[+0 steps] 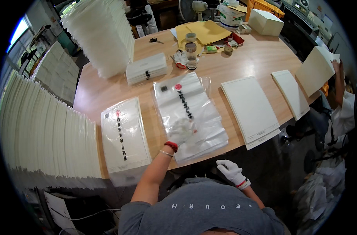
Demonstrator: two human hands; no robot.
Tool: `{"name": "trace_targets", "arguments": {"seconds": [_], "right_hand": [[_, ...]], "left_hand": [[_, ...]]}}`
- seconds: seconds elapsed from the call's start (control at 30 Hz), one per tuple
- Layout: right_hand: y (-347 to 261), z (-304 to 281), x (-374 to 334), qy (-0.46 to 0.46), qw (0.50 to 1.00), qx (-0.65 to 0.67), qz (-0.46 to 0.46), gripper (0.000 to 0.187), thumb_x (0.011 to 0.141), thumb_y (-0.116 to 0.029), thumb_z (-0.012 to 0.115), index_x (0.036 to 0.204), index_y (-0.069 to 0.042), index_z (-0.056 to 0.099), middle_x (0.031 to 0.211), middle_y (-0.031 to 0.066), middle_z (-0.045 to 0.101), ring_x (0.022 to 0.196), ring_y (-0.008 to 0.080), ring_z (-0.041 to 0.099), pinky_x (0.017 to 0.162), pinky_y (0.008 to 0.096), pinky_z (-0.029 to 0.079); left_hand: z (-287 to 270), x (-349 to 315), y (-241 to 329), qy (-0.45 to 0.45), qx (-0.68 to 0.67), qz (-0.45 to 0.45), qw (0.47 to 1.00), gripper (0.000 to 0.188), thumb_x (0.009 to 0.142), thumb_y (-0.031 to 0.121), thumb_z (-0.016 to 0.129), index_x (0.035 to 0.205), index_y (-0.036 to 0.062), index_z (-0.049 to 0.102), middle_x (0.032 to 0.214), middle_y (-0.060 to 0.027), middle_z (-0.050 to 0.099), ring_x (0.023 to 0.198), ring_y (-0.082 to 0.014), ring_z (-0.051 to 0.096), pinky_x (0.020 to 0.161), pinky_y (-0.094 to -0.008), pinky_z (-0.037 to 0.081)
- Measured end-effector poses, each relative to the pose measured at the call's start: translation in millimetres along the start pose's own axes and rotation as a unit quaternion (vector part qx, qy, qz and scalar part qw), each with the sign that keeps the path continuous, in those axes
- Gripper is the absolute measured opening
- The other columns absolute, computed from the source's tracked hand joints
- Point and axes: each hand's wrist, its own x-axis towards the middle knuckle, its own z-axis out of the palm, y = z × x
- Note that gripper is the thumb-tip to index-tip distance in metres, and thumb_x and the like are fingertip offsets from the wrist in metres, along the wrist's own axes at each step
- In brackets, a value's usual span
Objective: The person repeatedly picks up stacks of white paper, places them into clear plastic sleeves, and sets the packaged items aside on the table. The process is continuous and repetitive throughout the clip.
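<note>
My left hand point(181, 131), in a white glove, rests on a stack of clear plastic bags point(210, 129) with black and red print. Its fingers look spread on the film, though glare and blur soften their outline. My right hand point(230, 171), also gloved in white, hovers past the table's near edge with fingers loosely bent and apart, holding nothing. Left of the bags lies a pile of white paper sheets in a printed plastic bag point(125, 137). A stack of bare white paper point(251, 109) sits to their right.
Tall stacks of bagged paper point(49, 129) line the left side; another tower point(100, 39) stands behind. A smaller paper pile point(290, 94) lies right, near a person point(343, 113) handling a paper stack. Scissors point(155, 40), a clear cup point(191, 58) and yellow envelopes point(206, 32) occupy the back.
</note>
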Motion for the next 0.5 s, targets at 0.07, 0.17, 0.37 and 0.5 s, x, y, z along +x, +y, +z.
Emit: {"name": "trace_targets", "arguments": {"seconds": [0.07, 0.17, 0.37, 0.5], "right_hand": [[8, 6, -5, -0.002, 1.0, 0.0, 0.002, 0.024, 0.082, -0.017, 0.058, 0.1, -0.002, 0.061, 0.099, 0.0124, 0.063, 0.092, 0.0231, 0.06, 0.081, 0.0305, 0.047], [6, 9, -14, 0.007, 0.999, -0.012, 0.042, 0.024, 0.082, -0.019, 0.059, 0.1, -0.003, 0.061, 0.098, 0.0117, 0.063, 0.09, 0.0224, 0.061, 0.079, 0.0301, 0.047], [1, 19, -9, -0.021, 1.0, -0.016, 0.008, 0.025, 0.083, -0.02, 0.057, 0.1, -0.002, 0.061, 0.098, 0.0122, 0.063, 0.091, 0.0237, 0.061, 0.08, 0.0307, 0.047], [-9, 26, 4, -0.029, 0.999, -0.026, -0.025, 0.024, 0.083, -0.019, 0.057, 0.099, -0.002, 0.061, 0.098, 0.0128, 0.063, 0.092, 0.025, 0.06, 0.081, 0.0321, 0.047]], "left_hand": [[16, -17, 10, -0.091, 0.08, 0.006, 0.993, 0.031, 0.071, 0.029, 0.066, 0.092, 0.0071, 0.061, 0.103, -0.0095, 0.056, 0.1, -0.029, 0.049, 0.09, -0.0413, 0.037], [23, -27, -3, -0.111, 0.073, 0.032, 0.991, 0.028, 0.069, 0.027, 0.064, 0.09, 0.01, 0.062, 0.105, -0.0086, 0.057, 0.101, -0.0314, 0.049, 0.088, -0.0422, 0.037], [49, -23, -41, -0.084, -0.012, -0.05, 0.995, 0.022, 0.08, 0.028, 0.053, 0.087, 0.0083, 0.06, 0.086, -0.0136, 0.061, 0.082, -0.0296, 0.058, 0.076, -0.0393, 0.043], [24, 1, -45, -0.039, -0.116, -0.181, 0.976, 0.019, 0.083, 0.021, 0.054, 0.085, 0.0022, 0.058, 0.07, -0.0175, 0.061, 0.06, -0.0266, 0.059, 0.056, -0.0343, 0.046]]}}
